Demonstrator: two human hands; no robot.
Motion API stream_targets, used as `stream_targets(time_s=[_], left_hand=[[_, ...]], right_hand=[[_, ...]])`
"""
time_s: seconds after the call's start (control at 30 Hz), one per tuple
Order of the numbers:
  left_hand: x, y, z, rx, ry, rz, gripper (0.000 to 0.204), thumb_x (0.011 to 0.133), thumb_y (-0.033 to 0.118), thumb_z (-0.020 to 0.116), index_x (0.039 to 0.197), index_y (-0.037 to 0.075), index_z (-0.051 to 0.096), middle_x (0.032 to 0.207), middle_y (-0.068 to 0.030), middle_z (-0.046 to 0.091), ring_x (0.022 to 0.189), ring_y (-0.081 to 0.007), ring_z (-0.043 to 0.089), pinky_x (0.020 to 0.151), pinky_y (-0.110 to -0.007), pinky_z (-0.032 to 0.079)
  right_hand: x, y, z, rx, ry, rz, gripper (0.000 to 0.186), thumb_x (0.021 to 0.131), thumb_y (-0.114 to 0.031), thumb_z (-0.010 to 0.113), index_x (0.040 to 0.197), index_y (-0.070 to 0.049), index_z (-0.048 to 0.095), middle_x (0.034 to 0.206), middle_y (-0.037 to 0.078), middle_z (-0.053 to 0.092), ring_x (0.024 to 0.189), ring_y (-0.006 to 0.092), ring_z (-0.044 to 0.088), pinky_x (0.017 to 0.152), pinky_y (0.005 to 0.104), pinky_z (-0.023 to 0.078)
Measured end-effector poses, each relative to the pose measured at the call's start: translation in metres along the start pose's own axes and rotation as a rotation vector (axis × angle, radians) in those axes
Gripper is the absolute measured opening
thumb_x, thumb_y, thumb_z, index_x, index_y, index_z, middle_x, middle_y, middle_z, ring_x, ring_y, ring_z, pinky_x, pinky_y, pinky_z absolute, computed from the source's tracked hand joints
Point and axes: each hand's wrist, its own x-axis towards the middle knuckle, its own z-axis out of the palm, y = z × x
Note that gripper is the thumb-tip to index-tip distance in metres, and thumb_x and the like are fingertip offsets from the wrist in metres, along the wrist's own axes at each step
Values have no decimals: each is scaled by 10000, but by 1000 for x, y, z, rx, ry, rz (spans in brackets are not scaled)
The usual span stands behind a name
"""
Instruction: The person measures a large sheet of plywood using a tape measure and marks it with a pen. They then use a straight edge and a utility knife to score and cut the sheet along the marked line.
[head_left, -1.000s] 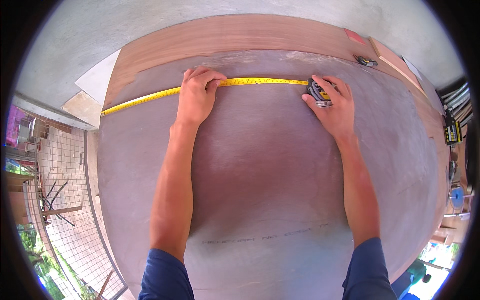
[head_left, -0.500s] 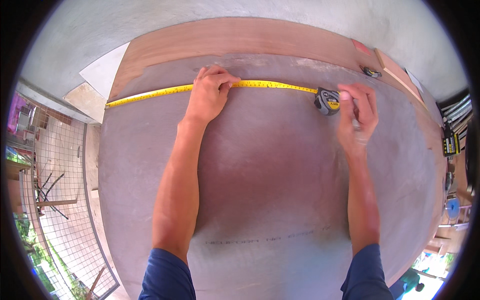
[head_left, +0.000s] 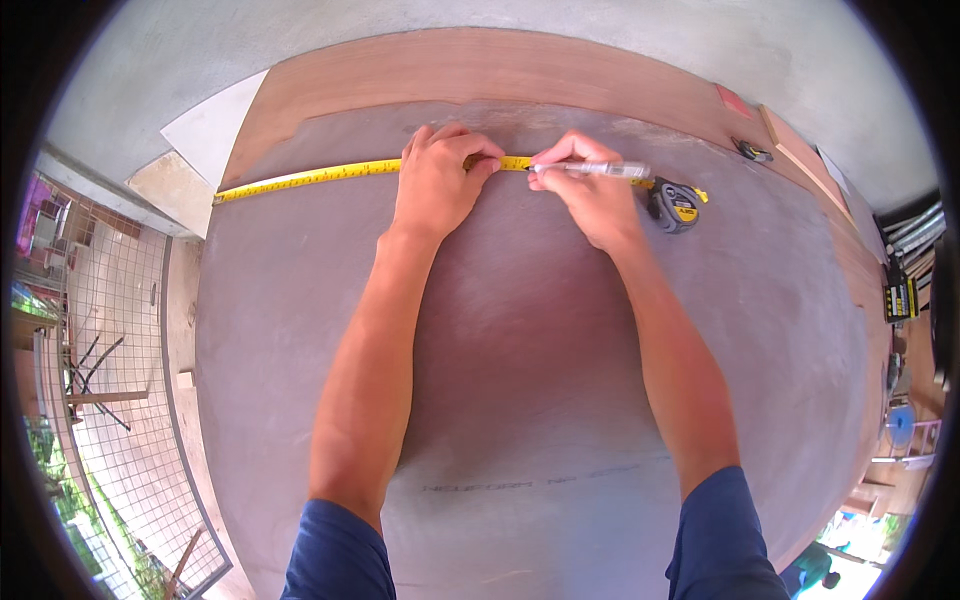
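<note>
A yellow tape measure blade (head_left: 310, 182) runs across a large grey-brown board (head_left: 530, 370), from the board's left edge to its grey and black case (head_left: 677, 208) at the right. My left hand (head_left: 438, 185) is closed on the blade, pinching it near the middle between thumb and fingers. Just right of it, my right hand (head_left: 598, 205) grips a pen with a clear barrel (head_left: 615, 169). The pen's dark tip points left and meets the blade, or lies right over it. The case rests on the board beyond my right hand, held by neither hand.
Reddish wooden sheet (head_left: 400, 70) shows past the board's far edge, before a pale wall. A second tape measure (head_left: 752, 150) and a wooden strip (head_left: 800, 155) lie at the far right. Wire mesh (head_left: 120, 340) stands at left. A person (head_left: 815, 570) is at lower right.
My right hand has moved left from beside the tape case to the blade, bringing the pen tip there. My left hand appears slightly farther right, still on the blade.
</note>
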Motion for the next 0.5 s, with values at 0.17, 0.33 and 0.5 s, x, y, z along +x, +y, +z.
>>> stream_targets(time_s=[0.17, 0.33, 0.5], left_hand=[[-2, 0, 3, 43, 20, 30, 158, 932, 139, 803, 1074, 187, 854, 1103, -7, 743, 1042, -294, 611, 987, -445, 511], [-3, 6, 1, 80, -10, -32, 152, 946, 201, 799, 1082, 227, 860, 1160, 27, 735, 1082, -282, 603, 1061, -455, 468], [-2, 11, 3, 113, 12, -72, 117, 953, 243, 795, 1040, 268, 868, 1139, 49, 737, 1079, -268, 605, 1188, -451, 393]], right_hand=[[-2, 2, -6, -136, 14, 42, 118, 969, -67, 754, 916, 20, 694, 880, 112, 774, 832, 132, 748, 774, 281, 616], [0, 2, -3, -165, 5, 42, 135, 974, -81, 748, 897, 14, 692, 868, 96, 768, 824, 123, 735, 775, 278, 593], [-2, 6, -4, -157, 3, 25, 131, 978, -74, 740, 895, 13, 687, 853, 89, 763, 820, 113, 726, 771, 278, 588]])
